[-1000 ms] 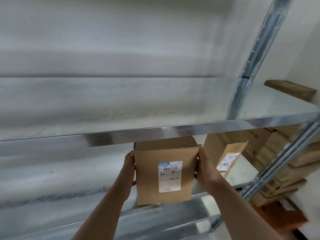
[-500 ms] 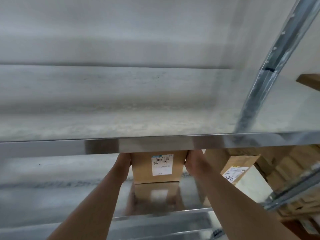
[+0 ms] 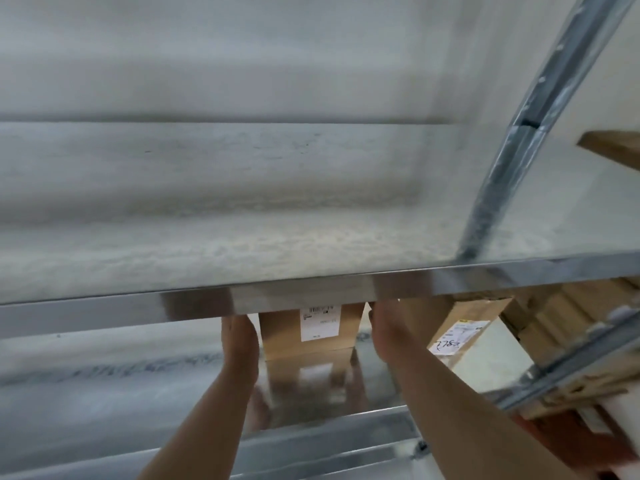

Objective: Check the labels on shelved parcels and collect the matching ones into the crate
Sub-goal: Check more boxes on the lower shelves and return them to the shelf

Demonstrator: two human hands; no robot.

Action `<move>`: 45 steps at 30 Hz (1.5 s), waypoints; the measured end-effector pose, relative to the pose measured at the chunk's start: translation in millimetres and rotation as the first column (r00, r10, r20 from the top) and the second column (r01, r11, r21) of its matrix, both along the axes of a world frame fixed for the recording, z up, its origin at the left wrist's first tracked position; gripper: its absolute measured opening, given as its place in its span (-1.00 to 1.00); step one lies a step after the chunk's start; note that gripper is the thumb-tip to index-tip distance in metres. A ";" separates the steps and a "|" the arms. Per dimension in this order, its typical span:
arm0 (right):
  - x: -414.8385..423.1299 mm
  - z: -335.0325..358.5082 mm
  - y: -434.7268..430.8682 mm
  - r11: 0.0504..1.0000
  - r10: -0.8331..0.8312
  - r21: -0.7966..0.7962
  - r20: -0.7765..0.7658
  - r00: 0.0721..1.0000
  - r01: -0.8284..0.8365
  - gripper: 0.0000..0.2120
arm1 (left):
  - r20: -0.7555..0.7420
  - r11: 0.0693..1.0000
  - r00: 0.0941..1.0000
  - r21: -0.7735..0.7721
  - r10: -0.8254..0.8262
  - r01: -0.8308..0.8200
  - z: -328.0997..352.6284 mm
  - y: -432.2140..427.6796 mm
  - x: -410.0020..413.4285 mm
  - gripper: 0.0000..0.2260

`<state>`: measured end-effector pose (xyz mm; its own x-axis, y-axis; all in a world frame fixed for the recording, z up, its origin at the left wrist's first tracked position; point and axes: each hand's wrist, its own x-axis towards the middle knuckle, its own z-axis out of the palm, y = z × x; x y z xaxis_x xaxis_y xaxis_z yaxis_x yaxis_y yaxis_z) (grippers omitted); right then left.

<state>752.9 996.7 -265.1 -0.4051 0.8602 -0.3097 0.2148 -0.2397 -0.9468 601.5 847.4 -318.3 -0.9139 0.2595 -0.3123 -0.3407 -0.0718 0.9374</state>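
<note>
Seemingly flanking parcel [image 3: 310,336], both hands [image 3: 240,341] [image 3: 384,336], beneath shelf edge [image 3: 207,301].

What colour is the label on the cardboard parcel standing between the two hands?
White with dark print, on the brown cardboard parcel; the head view shows it.

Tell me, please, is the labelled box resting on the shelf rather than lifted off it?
Yes, the box stands on the shelf, its bottom edge meeting its own reflection in the metal.
</note>
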 end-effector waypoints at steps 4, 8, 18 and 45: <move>24.5 -22.5 -24.2 0.983 -0.184 -0.014 -0.132 0.974 0.184 -0.83 | -0.052 0.990 0.994 -0.096 0.099 -0.104 -30.2 -26.7 49.0 -0.74; 69.1 -29.2 -50.8 0.931 -0.361 0.017 -0.120 0.925 0.366 -0.80 | -0.063 0.990 0.988 -0.034 -0.141 0.139 -44.4 -33.9 110.6 -0.86; 166.6 -29.6 3.8 0.816 -0.573 0.075 -0.022 0.819 0.573 -0.74 | -0.171 0.814 0.796 -0.098 -0.581 0.573 -17.8 53.8 164.7 -0.89; 202.8 -11.1 138.7 0.991 0.122 0.060 -0.126 0.985 -0.115 -0.61 | -0.390 0.836 0.771 0.007 -0.504 0.549 39.9 172.6 224.8 -0.70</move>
